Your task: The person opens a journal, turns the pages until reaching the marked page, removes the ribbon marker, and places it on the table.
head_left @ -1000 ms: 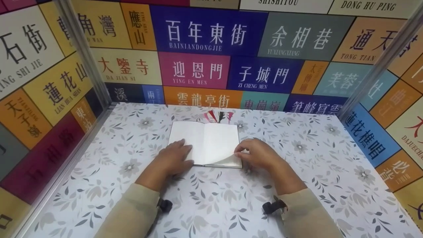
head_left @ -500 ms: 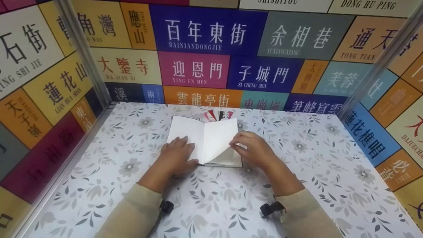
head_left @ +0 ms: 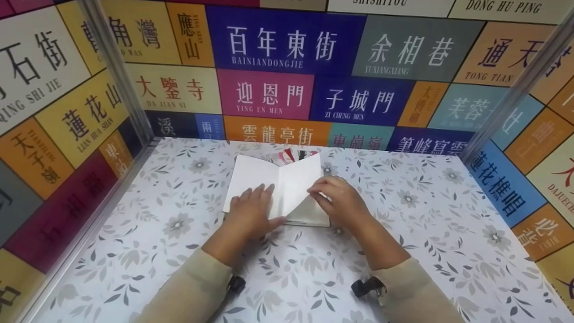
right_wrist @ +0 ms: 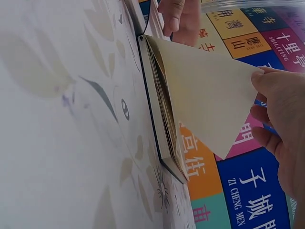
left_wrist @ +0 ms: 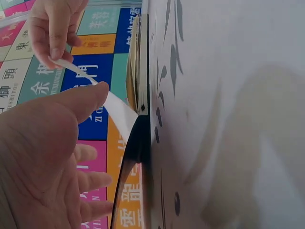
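An open notebook [head_left: 255, 175] with blank white pages lies on the table in the head view. My right hand [head_left: 338, 199] pinches the near corner of a right-side page [right_wrist: 209, 90] between thumb and fingers, lifting it off the pages below. In the right wrist view the raised sheet slants up from the page block [right_wrist: 164, 114]. My left hand [head_left: 251, 211] is spread over the left page, its thumb near the spine's lower end. The left wrist view shows the left fingers [left_wrist: 93, 180] extended beside the notebook's dark cover [left_wrist: 136, 148].
Red, pink and dark green strips [head_left: 298, 155] lie just beyond the notebook. A leaf-and-flower patterned cloth [head_left: 179, 224] covers the table. Panels with colourful lettered signs [head_left: 287, 42] stand behind and along both sides, joined by clear corner posts [head_left: 119, 72].
The right hand has raised the page corner higher and moved it slightly left. My left hand has slid right toward the spine, and the notebook's left side has tilted up somewhat.
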Demonstrator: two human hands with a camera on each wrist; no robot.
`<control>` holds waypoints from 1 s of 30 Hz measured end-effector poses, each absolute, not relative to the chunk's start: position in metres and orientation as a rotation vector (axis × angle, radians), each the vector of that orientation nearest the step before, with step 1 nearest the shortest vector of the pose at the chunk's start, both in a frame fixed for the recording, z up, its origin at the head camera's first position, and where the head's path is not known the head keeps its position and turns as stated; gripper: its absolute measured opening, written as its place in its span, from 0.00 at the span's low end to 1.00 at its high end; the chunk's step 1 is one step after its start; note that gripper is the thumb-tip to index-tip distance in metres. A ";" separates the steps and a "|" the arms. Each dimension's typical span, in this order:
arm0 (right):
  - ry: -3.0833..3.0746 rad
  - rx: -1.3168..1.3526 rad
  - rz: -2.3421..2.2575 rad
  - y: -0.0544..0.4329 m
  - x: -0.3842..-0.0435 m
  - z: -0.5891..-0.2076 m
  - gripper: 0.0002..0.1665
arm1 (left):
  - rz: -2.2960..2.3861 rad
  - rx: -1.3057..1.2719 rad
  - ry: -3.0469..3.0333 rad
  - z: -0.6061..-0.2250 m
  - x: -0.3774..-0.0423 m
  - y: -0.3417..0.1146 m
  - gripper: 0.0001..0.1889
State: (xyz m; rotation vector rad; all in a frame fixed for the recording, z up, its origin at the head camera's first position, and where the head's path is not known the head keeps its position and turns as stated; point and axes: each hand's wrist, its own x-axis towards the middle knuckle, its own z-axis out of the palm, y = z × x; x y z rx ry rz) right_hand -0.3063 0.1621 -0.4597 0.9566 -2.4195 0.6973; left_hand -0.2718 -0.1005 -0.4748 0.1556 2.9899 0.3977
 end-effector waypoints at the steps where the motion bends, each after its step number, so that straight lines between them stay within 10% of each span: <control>1: -2.418 0.953 0.699 0.162 -0.306 -0.460 0.07 | 0.399 0.147 3.002 -0.474 -0.272 -0.098 0.57; 30: -2.458 0.973 0.720 0.166 -0.307 -0.458 0.23 | 0.395 0.171 3.142 -0.474 -0.277 -0.080 0.60</control>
